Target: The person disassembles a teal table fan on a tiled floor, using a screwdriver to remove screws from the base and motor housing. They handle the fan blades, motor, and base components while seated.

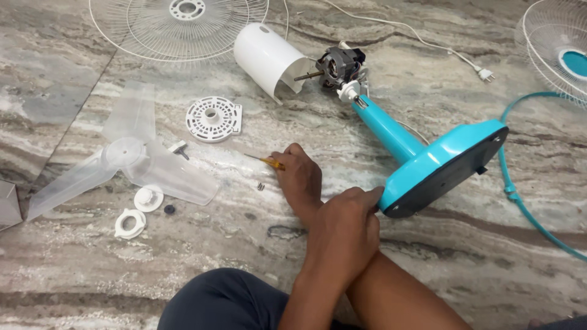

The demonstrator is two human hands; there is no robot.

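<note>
Your arms cross in front of you. Your right hand (299,177) reaches out to the left and rests on the floor (489,263), fingers curled around a small screwdriver (269,161). Its yellow handle and thin shaft point left and a little away from you. Your left hand (343,235) lies over the right wrist, and its fingertips press against the near rim of the teal fan base (449,168).

The base lies tipped on its side just right of both hands, dark underside facing you. Its long axis runs up and left from there, along the teal stem (385,128) to the bare motor (338,66) and the white housing (266,55) beside it. The left hand is nearer the base, and the right is nearer the loose parts.

Two small screws (260,186) lie just left of the right hand, below the screwdriver tip. Farther left are a round vent plate (213,118), the clear blade (131,162), a white cap (148,198) and a ring (130,223).

A grille (183,24) lies at the far edge and another (559,49) at the far right. A teal cord (520,195) loops behind the base. The floor nearest you, to the right of your arms, is bare marble.
</note>
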